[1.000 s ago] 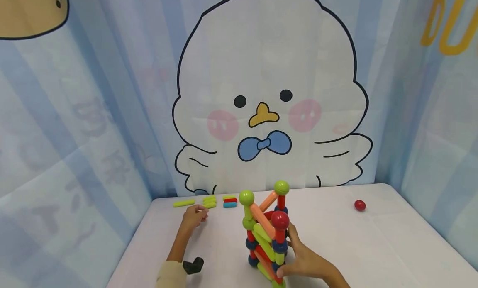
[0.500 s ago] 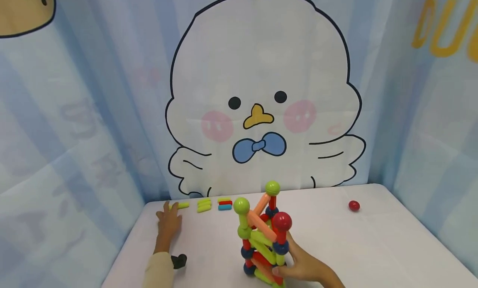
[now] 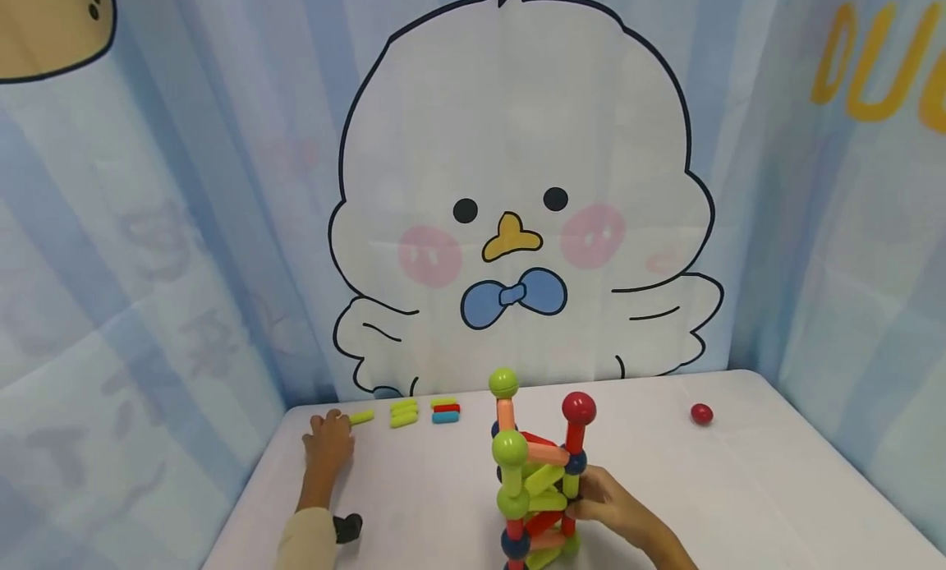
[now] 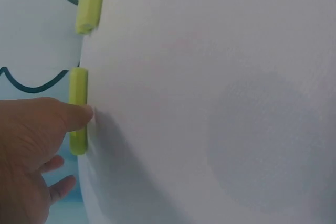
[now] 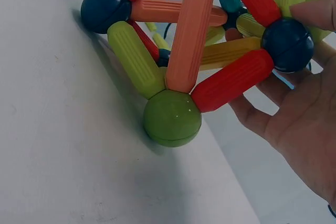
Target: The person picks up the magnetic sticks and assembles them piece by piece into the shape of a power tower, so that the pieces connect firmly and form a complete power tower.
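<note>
A tower of colourful magnetic sticks and balls [image 3: 544, 455] stands on the table, its lower end cut off in the head view. My right hand [image 3: 609, 504] grips it on its right side. In the right wrist view, the thumb lies by a dark blue ball [image 5: 287, 44] and the other fingers reach behind the sticks. My left hand [image 3: 328, 445] is at the table's far left, on a lime green magnetic stick [image 4: 79, 85]. Its thumb lies across the stick in the left wrist view, other fingers partly hidden behind.
Several lime green sticks [image 3: 403, 420] lie to the right of my left hand. Farther right a blue stick [image 3: 446, 418] lies with a red and a green one. A red ball [image 3: 701, 414] sits at the right back of the table. A printed curtain [image 3: 517, 143] hangs behind.
My left hand has moved left from near the middle sticks to the leftmost stick and taken hold of it. The tower has turned in my right hand, its red-topped post swinging rightward.
</note>
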The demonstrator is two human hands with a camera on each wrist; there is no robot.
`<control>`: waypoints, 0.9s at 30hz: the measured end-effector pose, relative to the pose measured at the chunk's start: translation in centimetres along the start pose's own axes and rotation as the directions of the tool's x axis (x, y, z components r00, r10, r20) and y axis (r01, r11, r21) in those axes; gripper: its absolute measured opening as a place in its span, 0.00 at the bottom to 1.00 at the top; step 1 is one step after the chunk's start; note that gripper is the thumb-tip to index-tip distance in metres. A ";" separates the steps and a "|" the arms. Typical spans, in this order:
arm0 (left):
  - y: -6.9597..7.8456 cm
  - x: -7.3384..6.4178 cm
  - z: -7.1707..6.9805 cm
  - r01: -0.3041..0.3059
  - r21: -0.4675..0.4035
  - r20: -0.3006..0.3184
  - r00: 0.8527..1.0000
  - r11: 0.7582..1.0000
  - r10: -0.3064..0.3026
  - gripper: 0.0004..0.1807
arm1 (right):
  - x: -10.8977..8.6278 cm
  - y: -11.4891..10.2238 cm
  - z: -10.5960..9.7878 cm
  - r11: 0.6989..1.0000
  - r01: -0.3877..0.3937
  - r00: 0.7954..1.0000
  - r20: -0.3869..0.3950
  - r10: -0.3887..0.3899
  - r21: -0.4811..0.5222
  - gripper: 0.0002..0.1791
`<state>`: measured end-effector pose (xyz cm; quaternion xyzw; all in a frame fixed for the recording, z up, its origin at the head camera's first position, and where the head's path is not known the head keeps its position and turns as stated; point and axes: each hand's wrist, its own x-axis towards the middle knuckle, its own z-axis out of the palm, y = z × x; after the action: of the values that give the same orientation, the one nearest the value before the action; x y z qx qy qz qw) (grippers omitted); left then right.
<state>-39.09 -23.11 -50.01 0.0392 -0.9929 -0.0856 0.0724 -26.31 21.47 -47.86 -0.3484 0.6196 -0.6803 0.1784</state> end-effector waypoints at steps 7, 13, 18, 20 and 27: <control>-0.6 -0.9 0.3 -0.023 0.011 -0.040 0.999 1.000 0.024 0.13 | -0.1 0.4 0.6 0.993 -0.106 0.994 -0.035 0.105 -0.043 0.27; -0.3 -0.6 -0.6 0.009 0.000 -0.037 0.999 1.000 -0.009 0.10 | 0.2 0.2 0.3 0.985 -0.134 0.990 -0.049 0.129 -0.113 0.29; 1.2 -0.9 -2.3 0.097 -0.263 -0.023 0.994 0.960 -0.107 0.16 | 0.3 0.4 -0.4 0.984 -0.171 0.985 0.010 0.172 -0.057 0.28; 2.6 -1.1 -3.2 0.074 -0.439 -0.027 0.995 0.895 -0.096 0.19 | 0.3 0.5 -0.7 0.982 -0.184 0.982 0.032 0.185 -0.031 0.28; 10.6 -4.4 -7.4 0.005 -0.924 0.092 0.973 0.383 0.210 0.22 | 0.5 0.6 -1.3 0.980 -0.198 0.978 0.056 0.200 -0.033 0.28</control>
<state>-34.30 -13.52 -41.55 -0.0776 -0.7822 -0.6181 -0.0100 -27.67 22.00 -48.26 -0.3070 0.6549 -0.6400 0.2593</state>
